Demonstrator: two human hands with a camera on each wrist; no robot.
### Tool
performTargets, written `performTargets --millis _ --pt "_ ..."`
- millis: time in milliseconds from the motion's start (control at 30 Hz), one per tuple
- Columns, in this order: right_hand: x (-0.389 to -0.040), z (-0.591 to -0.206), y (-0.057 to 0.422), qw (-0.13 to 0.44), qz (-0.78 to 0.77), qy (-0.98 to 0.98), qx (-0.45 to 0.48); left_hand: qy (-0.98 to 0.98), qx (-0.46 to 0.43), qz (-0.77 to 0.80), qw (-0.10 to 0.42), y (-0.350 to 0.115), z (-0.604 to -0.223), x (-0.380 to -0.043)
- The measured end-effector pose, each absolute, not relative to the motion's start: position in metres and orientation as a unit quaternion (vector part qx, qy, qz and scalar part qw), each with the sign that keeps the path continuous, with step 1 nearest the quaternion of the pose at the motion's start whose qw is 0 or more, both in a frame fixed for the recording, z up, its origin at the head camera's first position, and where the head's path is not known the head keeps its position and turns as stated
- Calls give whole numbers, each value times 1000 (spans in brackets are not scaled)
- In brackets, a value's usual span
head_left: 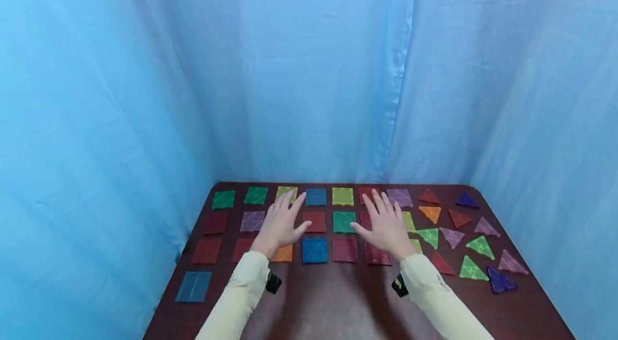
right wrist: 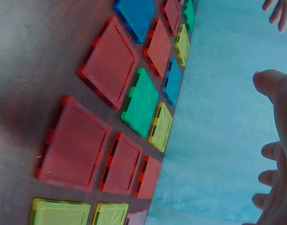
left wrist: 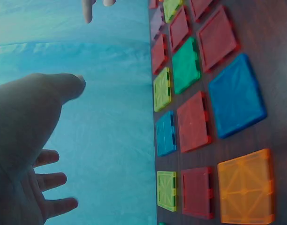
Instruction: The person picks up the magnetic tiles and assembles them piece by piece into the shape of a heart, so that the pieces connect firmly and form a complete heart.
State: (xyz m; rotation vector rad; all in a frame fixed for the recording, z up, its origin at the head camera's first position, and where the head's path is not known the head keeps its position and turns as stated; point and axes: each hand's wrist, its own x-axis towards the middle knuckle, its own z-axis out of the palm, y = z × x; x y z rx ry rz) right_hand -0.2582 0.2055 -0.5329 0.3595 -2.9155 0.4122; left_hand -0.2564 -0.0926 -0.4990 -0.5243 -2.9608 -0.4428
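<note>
Both hands are raised over rows of translucent square magnetic tiles, fingers spread and holding nothing. In the head view my left hand (head_left: 280, 227) is above the left-middle tiles, near an orange square tile (head_left: 282, 253) and a purple square tile (head_left: 252, 221). My right hand (head_left: 388, 228) hovers over dark red square tiles (head_left: 378, 255), with a green square tile (head_left: 344, 222) to its left. The left wrist view shows the left hand (left wrist: 26, 154) apart from the tiles, and the right wrist view shows the right hand (right wrist: 282, 159) likewise apart. Tiles beneath the hands are partly hidden.
Triangular tiles, such as a blue one (head_left: 500, 280) and a green one (head_left: 472, 269), lie scattered on the right of the dark brown table (head_left: 328, 302). A lone blue square tile (head_left: 193, 286) lies front left. Blue curtains (head_left: 309, 61) surround the back and sides.
</note>
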Motion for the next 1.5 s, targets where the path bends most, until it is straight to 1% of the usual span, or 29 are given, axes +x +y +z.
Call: performTargets --millis 100,200,333,467,633,933,1067,1167,1333,1500 --pt "-274 -529 200 59 133 -979 141 -973 -179 -141 19 -88 -495 -275" --pt "-286 -532 195 31 118 -979 163 -974 -184 -131 -12 -84 -497 -287" --pt "-295 -540 189 -12 107 -978 176 -974 -188 -119 -46 -78 -510 -294" --pt "-301 -550 185 -44 104 -978 175 -975 -186 -109 -60 -72 -530 -297" --pt "-301 -570 179 -68 100 -979 164 -975 -183 -102 -75 -64 -554 -293" --pt "-297 -603 171 -100 80 -979 158 -974 -157 -99 -132 -47 -585 -291" --pt "-290 -609 169 -111 87 -978 155 -972 -145 -97 -158 -44 -596 -289" --pt "-288 -611 169 -110 94 -978 151 -971 -142 -98 -165 -43 -600 -288" --pt "-291 -609 167 -111 101 -978 144 -973 -146 -91 -152 -41 -602 -293" --pt "-291 -613 163 -139 135 -968 162 -972 -154 -90 -153 -38 -607 -292"
